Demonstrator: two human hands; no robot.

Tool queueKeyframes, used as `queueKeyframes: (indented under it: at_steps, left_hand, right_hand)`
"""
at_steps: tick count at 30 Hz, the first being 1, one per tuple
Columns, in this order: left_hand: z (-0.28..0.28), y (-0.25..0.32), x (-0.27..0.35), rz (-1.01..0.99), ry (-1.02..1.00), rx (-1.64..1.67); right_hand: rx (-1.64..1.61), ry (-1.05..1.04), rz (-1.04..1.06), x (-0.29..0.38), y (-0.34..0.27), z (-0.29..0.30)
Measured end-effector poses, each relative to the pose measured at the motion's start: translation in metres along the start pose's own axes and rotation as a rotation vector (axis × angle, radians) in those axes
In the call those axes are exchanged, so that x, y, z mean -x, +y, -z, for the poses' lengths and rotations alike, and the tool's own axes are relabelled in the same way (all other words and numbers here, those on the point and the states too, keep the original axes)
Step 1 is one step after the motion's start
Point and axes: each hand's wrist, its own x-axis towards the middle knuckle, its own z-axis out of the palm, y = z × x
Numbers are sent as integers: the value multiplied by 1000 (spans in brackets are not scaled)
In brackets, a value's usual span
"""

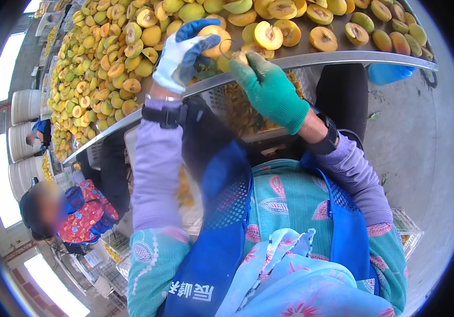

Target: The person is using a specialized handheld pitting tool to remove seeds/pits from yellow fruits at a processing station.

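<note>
My left hand (185, 55), in a white glove with a blue coating, holds a yellow peach (214, 41) over the table's near edge. My right hand (270, 85) wears a green knitted glove and is close beside it. A thin curved wire tool (222, 49) extends from the right fingertips and reaches the peach's side. Its handle is mostly hidden by the fingers. Something pale, possibly a pit or part of a fruit, shows at those fingertips. Beyond both hands lie halved peaches (268, 35), some with pits still inside.
Many whole and halved peaches (104, 71) cover the metal-rimmed table (310, 60). Below the rim is a plastic crate (264, 135) holding fruit pieces. A blue object (391, 73) sits under the table at right. Another person (86, 214) works at the left, near stacked white tubs (26, 107).
</note>
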Motion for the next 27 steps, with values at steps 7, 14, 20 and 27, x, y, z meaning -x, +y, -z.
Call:
queueKeyframes:
  at_steps: [7, 14, 20, 27]
  left_hand:
    - [-27, -5, 53, 22, -2, 606]
    - [-39, -16, 55, -160, 118, 433]
    - [-51, -13, 58, -187, 206, 492]
    - [-51, -5, 55, -457, 237, -94]
  right_hand:
    - [43, -87, -2, 16, -8, -23]
    - [-42, -91, -110, 18, -16, -24]
    - [-33, -76, -14, 18, -8, -24]
    - [-107, -162, 68, 8, 6, -26]
